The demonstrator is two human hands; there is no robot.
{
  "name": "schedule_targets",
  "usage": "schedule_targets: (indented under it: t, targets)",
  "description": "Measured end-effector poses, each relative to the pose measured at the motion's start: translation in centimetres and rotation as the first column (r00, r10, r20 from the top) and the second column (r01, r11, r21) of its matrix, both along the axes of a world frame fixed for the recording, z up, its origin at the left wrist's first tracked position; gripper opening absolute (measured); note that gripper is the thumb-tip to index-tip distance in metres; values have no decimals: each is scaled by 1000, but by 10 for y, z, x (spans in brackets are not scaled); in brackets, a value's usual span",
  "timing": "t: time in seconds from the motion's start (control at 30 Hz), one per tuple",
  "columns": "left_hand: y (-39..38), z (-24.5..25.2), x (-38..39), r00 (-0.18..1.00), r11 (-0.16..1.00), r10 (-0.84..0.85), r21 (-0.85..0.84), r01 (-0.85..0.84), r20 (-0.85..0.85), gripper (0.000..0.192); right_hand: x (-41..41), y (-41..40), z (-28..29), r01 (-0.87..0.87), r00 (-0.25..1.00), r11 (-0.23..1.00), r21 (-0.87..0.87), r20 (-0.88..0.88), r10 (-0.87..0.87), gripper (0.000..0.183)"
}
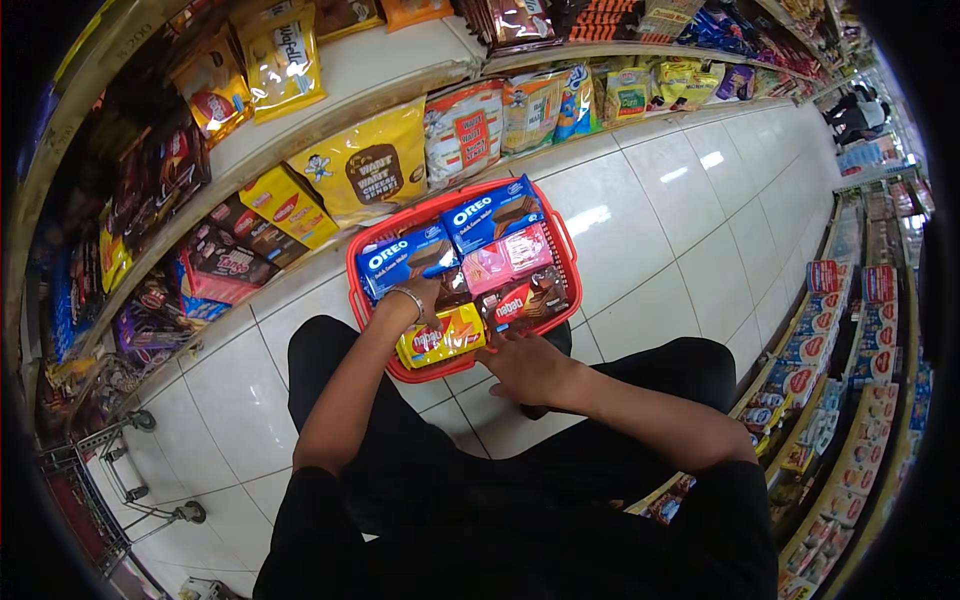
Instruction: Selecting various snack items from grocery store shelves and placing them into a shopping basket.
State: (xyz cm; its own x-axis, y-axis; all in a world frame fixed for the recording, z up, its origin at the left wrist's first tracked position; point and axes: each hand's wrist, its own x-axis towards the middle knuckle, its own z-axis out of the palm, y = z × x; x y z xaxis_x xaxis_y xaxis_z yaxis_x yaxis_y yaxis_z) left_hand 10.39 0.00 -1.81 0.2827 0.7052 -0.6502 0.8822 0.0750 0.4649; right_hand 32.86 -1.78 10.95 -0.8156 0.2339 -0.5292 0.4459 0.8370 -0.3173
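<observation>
A red plastic basket (pixel 564 225) holding several wafer packs rests on the floor between my knees. My left hand (pixel 421 298), with a bracelet at the wrist, reaches into it. Its fingers are over a dark brown pack (pixel 453 288), mostly hidden beneath, and beside a yellow Nabati pack (pixel 444 337). My right hand (pixel 521 367) lies at the near rim, its fingertips by a brown Nabati pack (pixel 525 301); whether it grips the rim is unclear. Farther in are two blue Oreo wafer packs (pixel 405 259) and a pink pack (pixel 507 259).
A snack shelf (pixel 390 86) curves along the front and left, with a large yellow cracker bag (pixel 364 169) just beyond the basket. Boxed goods fill the right shelf (pixel 810 330). A wheeled metal cart (pixel 120 480) stands at left. A person (pixel 859 116) is far down the aisle.
</observation>
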Motion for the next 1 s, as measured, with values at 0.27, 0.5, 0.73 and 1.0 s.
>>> schedule_targets:
  t: [0.27,0.5,0.73,1.0]
  targets:
    - [-5,4,8,1000,999,-4,-37,5,18,53,-4,-3,-3,-5,999,999,-51,53,7,50]
    - [13,25,-12,912,724,405,585,-365,68,88,3,3,-6,1,1000,1000,-24,32,0,48]
    - [12,-7,-36,919,805,387,514,-297,-74,100,-7,4,-4,15,993,1000,-2,118,-14,55]
    - [9,71,-34,927,715,329,595,-368,177,89,-13,63,47,247,950,956,-155,-158,-271,52]
